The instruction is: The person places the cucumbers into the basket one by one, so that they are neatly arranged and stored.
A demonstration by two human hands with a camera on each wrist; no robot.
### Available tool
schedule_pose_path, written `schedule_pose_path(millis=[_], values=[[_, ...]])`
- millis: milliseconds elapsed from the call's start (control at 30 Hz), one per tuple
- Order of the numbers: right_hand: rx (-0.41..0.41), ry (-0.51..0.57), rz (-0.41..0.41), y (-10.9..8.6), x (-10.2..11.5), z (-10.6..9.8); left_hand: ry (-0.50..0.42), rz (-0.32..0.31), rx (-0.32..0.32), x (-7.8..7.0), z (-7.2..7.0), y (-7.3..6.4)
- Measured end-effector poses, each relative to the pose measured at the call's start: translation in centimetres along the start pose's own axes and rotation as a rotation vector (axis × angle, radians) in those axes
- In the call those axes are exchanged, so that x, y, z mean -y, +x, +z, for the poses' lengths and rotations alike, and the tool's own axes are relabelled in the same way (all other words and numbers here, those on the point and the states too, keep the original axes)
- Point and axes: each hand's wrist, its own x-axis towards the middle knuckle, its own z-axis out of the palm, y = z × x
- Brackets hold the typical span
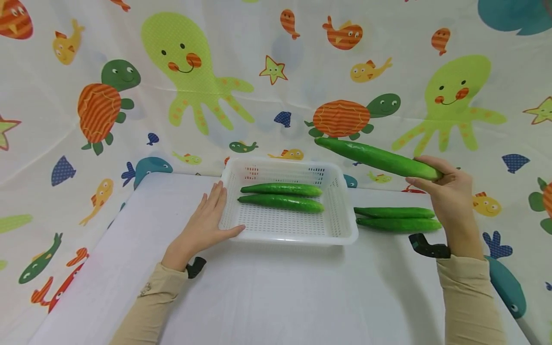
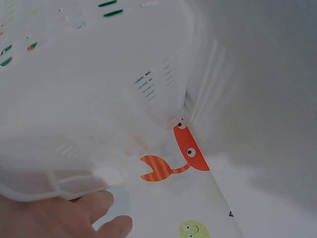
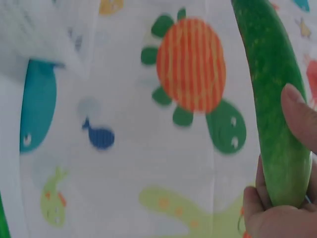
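Note:
In the head view my right hand grips a cucumber near one end and holds it up above the table, its other end pointing left toward the basket. The right wrist view shows the thumb and fingers around the lighter end of this cucumber. My left hand rests with spread, straight fingers against the left side of the white plastic basket. Inside the basket two cucumbers lie side by side. From the left wrist, the basket's perforated wall fills much of the view, the hand at its rim.
Two more cucumbers lie together on the white table, right of the basket and below the raised one. A curtain printed with sea animals hangs behind the table and down along its sides.

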Motion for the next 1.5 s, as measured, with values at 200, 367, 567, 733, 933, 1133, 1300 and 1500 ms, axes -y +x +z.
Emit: schedule_pose_path(millis=[200,367,567,733,933,1133,1300,1500], values=[[0.037,-0.080,0.016,0.0,-0.9,4.1,-0.001,-0.001,0.001,-0.1,0.0,0.0],[0.107,-0.178,0.093,-0.2,-2.1,7.3,-0.002,0.000,0.003,-0.1,0.0,0.0],[0.201,-0.327,0.183,-0.8,-4.8,10.3,-0.004,0.008,0.000,-0.1,-0.2,0.0],[0.222,-0.436,0.320,-1.9,-7.1,12.0,-0.008,0.009,-0.002,-0.1,-0.2,0.0],[0.231,-0.532,0.447,-2.8,-9.5,13.0,-0.012,0.003,0.003,-0.2,-0.2,0.0],[0.212,-0.648,0.492,-2.8,-11.0,13.6,-0.013,0.004,0.000,-0.2,-0.2,0.0],[0.213,-0.694,0.512,-2.8,-11.5,14.1,-0.013,0.002,0.003,-0.2,-0.1,0.0],[0.228,-0.718,0.517,-2.6,-12.0,14.5,-0.008,-0.001,0.002,-0.2,-0.1,0.0]])
